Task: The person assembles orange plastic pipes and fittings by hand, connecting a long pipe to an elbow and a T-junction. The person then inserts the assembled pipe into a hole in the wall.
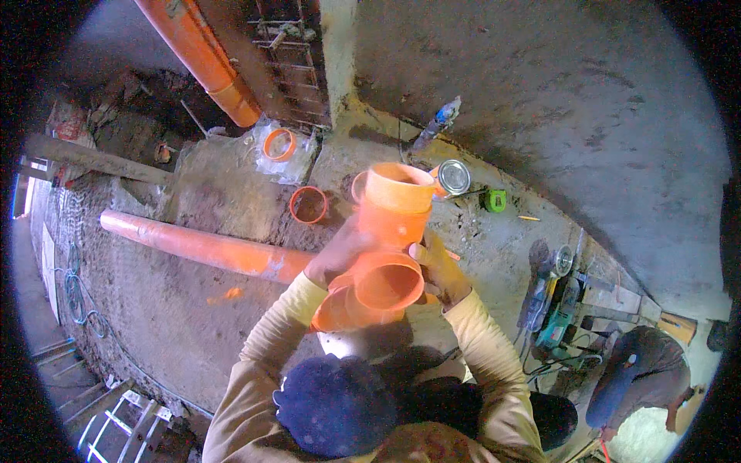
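Both my hands hold an orange plastic pipe branch fitting [395, 220] up in front of me. Its open sockets point in different directions: one faces upward at the top, another opens toward me lower down. My left hand [345, 251], partly blurred, is closed round its left side. On the other side my right hand [442, 270] grips it, the thumb pressed against the body near the lower socket. Behind the fitting stands a round can [453, 177] with a metallic top. A long orange pipe [208, 245] lies on the ground to the left, one end hidden behind my left forearm.
Short orange pipe rings [309, 205] lie beyond my hands. A green tape measure [495, 201], a pencil [529, 218] and a blue-labelled bottle [440, 122] are near the wall. At right are power tools [557, 328] and a bending person [644, 370]. Another orange pipe [204, 58] slants down from above.
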A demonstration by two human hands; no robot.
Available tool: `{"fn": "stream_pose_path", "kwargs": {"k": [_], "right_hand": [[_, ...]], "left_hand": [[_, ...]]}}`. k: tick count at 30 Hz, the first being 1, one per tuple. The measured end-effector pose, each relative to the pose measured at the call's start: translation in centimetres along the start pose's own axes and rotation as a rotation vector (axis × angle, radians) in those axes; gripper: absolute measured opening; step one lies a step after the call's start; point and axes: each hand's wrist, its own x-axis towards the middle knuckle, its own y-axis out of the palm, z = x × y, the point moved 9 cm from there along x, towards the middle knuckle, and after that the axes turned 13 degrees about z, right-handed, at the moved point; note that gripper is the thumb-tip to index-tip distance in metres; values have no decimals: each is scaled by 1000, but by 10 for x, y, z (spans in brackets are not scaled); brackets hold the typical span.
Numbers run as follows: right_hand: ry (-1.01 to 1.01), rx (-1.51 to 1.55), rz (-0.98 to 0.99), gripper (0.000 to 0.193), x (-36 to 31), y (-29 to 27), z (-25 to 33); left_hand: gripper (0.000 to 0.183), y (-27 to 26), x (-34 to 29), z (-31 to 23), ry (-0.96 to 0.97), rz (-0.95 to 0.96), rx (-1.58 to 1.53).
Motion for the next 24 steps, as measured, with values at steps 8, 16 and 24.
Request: {"fn": "stream_pose_path", "kwargs": {"k": [8,16,24], "right_hand": [[-222,-190,-289,83,-43,-72,19],[-334,-549,-459,67,-59,-72,47],[-278,-677,-397,87,-51,-49,43]], "left_hand": [[75,11,-44,-24,-53,-168,754],[96,65,-119,24,-291,-143,1778],[106,21,-120,13,-480,-295,999]]}}
